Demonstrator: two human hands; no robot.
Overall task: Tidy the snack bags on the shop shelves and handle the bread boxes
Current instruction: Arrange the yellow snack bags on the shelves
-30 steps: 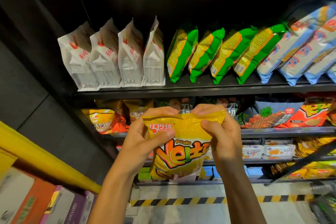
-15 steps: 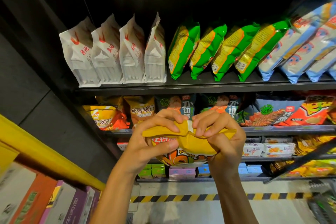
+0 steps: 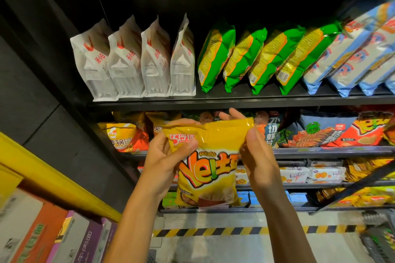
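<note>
Unfolded since before: yellow chip bag (image 3: pixel 208 168) | both hands grip its top

— What's in the hands?
— A yellow chip bag (image 3: pixel 208 168), upright before the shelves; left hand (image 3: pixel 165 158) and right hand (image 3: pixel 255 156) each pinch a top corner.
— And on the top shelf (image 3: pixel 235 100)?
— White bags (image 3: pixel 132 60) on the left, green bags (image 3: pixel 263 57) leaning mid-shelf, blue bags (image 3: pixel 352 49) on the right.
— Lower left?
— A yellow rail (image 3: pixel 53 177) above boxes (image 3: pixel 49 239)
</note>
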